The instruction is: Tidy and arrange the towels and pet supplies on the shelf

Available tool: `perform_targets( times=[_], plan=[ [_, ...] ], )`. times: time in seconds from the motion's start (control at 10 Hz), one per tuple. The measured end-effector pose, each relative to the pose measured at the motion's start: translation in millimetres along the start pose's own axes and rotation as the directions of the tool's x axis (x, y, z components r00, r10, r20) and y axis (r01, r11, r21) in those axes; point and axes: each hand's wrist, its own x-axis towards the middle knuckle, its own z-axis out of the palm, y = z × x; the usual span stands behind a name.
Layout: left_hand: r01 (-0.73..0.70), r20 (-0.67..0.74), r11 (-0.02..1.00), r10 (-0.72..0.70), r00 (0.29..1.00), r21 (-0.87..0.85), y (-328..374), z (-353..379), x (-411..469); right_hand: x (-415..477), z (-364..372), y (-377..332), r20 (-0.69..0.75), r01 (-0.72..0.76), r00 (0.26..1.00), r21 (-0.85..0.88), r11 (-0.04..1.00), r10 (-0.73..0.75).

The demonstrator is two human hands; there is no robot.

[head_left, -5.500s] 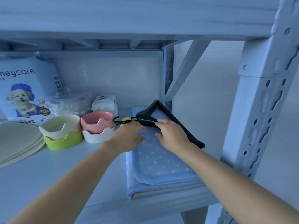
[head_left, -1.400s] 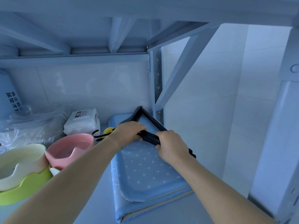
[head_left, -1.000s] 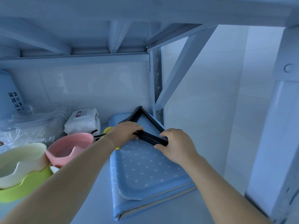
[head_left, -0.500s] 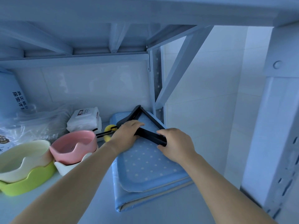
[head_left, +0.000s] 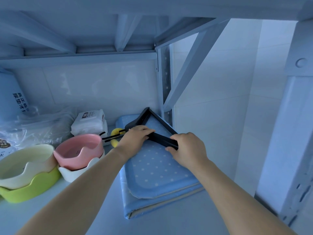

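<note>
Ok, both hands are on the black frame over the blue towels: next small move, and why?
Probably settle the black frame flat on the blue towels and let go: left hand and right hand both hold its near bar, and it sits over the stack, corner toward the shelf post.

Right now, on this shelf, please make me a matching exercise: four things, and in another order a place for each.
1 pink bowl
2 green bowl
3 black frame
4 white pack

A gripped by the left hand and right hand
B at the back, by the wall
C under a cream bowl
D nested in a white bowl

Pairs: 1-D; 2-C; 3-A; 4-B
</note>
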Motion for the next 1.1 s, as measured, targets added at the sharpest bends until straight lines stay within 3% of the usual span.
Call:
perform_targets(
  times=[0.1, 0.5, 0.7, 0.9, 1.1],
  plan=[
    [-0.019, -0.019, 1.000, 0.019, 1.000, 0.021, 0.5, 3.0, -0.6, 0.7, 1.3, 2.1, 0.000, 0.004, 1.000, -0.021, 1.000, -0.004],
    [0.122, -0.060, 0.991, -0.118, 0.991, 0.054, 14.5, -5.3, -18.1, 0.6, -3.6, -5.4, 0.014, 0.058, 0.998, -0.105, 0.993, -0.057],
    [0.175, -0.051, 0.985, -0.175, 0.983, 0.000, 31.3, -15.7, -42.6, 3.5, -5.2, -12.8, 0.127, 0.084, 0.990, -0.156, 0.984, -0.065],
    [0.203, -0.043, 0.979, -0.203, 0.978, -0.008, 47.0, -29.1, -61.4, 2.7, -11.7, -10.6, 0.146, 0.057, 0.988, -0.117, 0.991, -0.039],
    [0.267, -0.054, 0.964, -0.267, 0.962, -0.008, 70.0, -43.7, -83.9, -22.3, -32.5, -23.3, 0.067, 0.127, 0.990, -0.037, 0.991, -0.125]
  ],
)
